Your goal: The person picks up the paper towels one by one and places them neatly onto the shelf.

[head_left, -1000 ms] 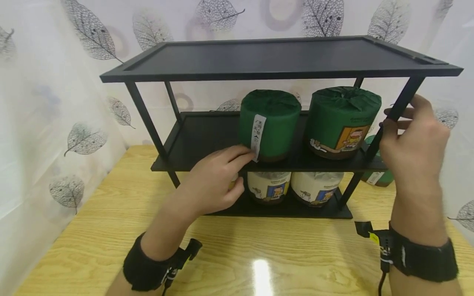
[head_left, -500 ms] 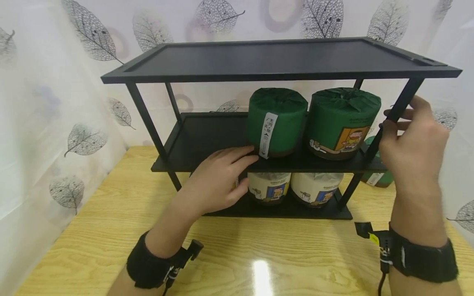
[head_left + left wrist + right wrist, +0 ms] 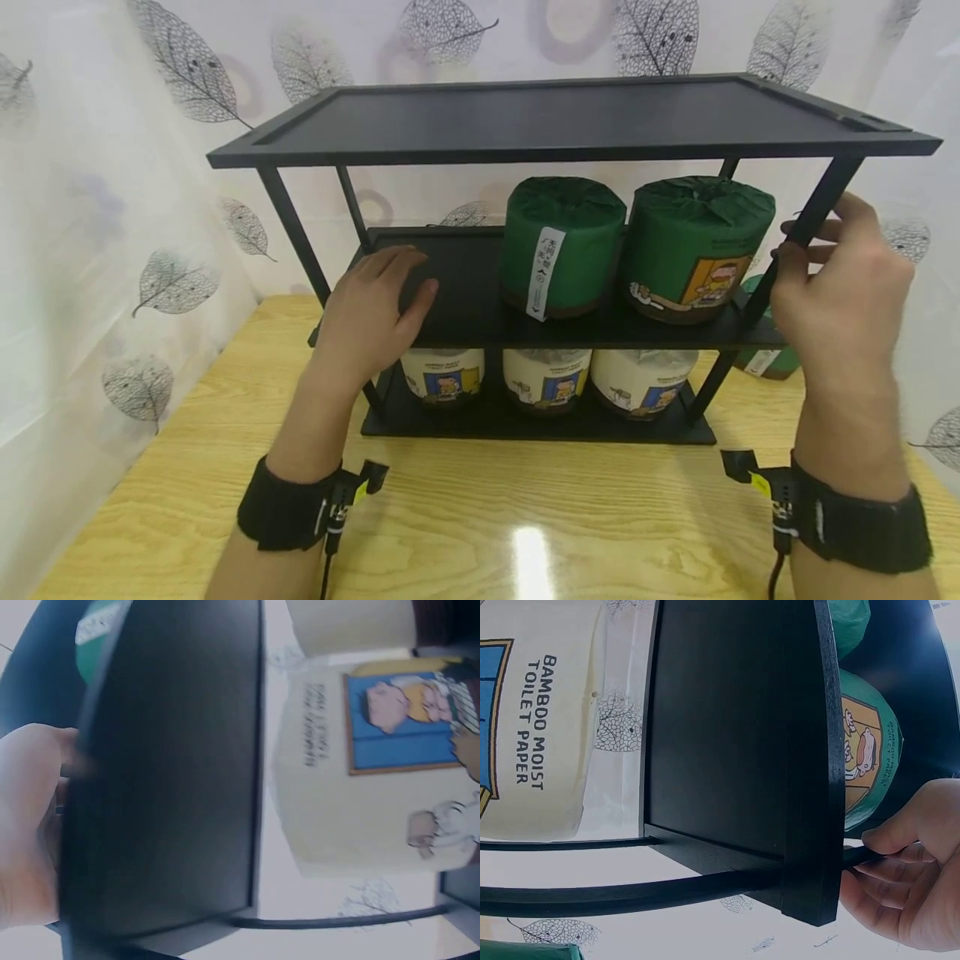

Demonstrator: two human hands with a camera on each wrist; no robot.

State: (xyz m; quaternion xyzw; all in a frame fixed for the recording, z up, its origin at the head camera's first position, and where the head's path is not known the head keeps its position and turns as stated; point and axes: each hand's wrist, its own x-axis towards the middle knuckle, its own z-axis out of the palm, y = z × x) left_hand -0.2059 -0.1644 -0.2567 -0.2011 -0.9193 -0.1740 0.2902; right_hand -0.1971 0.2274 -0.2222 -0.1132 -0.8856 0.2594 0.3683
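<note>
My right hand [image 3: 847, 275] grips the right front post of a black shelf rack [image 3: 525, 125]; the right wrist view shows thumb and fingers round that post. At the left end of the middle shelf is my left hand [image 3: 371, 308], fingers loosely extended and holding nothing. On that shelf, to its right, stands a green-wrapped toilet paper roll [image 3: 566, 258] with a white paper strip facing front. Close beside it stands another green toilet paper roll [image 3: 697, 250], its cartoon picture facing forward. Both are upright.
Several cream toilet paper rolls [image 3: 547, 383] stand in a row on the bottom shelf. One more green roll [image 3: 772, 358] sits on the wooden table [image 3: 585, 517] behind the rack's right side. A leaf-patterned curtain [image 3: 180, 208] hangs behind and at the left.
The left green roll has slid right, closer to the other one. My left hand has since come off it and moved left and up. My right hand keeps its grip on the post.
</note>
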